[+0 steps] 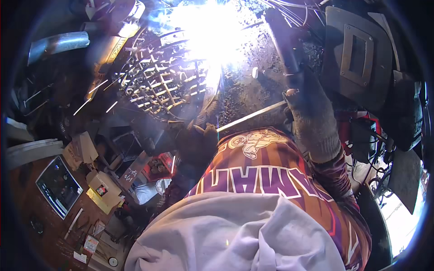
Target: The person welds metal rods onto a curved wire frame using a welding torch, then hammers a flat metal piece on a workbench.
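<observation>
My right hand (313, 115), in a grey knitted glove, is closed round the dark handle of a welding electrode holder (282, 43), which points up and away. A blinding white welding arc (214, 31) burns left of the holder's far end and hides the metal around it. My left hand (199, 140), dark and in shadow, has its fingers closed at the near end of a thin pale metal rod (251, 116). The rod slants up to the right, its far end beside my right glove. Left of the arc lies a grid of short metal bars (158, 83).
A yellow power tool (108, 56) and a metal pipe (58, 45) lie at far left. A dark welding mask (359, 56) is at right. Cables (298, 11) run along the top. Cardboard boxes (104, 189) and a dark glass panel (59, 186) sit at lower left.
</observation>
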`<state>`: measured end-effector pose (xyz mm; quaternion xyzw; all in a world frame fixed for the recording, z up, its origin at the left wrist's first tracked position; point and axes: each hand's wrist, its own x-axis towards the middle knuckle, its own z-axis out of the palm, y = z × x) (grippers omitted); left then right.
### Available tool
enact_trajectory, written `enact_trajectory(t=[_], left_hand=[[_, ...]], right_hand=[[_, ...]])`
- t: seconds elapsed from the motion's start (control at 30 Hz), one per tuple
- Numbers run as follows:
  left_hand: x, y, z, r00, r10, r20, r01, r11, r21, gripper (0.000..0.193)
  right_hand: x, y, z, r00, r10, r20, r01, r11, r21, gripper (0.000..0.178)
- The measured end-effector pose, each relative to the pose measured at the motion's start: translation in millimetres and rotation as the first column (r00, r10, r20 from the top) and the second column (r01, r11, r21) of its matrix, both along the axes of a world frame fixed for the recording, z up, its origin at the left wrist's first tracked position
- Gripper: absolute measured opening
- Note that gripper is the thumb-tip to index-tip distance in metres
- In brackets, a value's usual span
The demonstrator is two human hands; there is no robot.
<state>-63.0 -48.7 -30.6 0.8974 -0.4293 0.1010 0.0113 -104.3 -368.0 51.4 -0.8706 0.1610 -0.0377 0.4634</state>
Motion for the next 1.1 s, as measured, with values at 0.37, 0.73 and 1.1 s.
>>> enact_trajectory(t=[0.37, 0.73, 1.1], left_hand=[[2, -12, 3, 0.904, 0.113, -0.412, -0.257, 0.914, -0.313, 0.011], [15, -24, 27, 0.574, 0.175, -0.800, -0.518, 0.834, -0.189, 0.023], [14, -23, 13, 0.678, 0.068, -0.732, -0.490, 0.784, -0.381, 0.009]], right_hand=[[-2, 5, 3, 0.963, -0.267, -0.044, 0.268, 0.921, 0.281, 0.054], [0, 3, 10, 0.964, -0.133, -0.230, 0.203, 0.928, 0.313, 0.056], [-1, 5, 8, 0.971, -0.154, -0.185, 0.196, 0.951, 0.238, 0.059]])
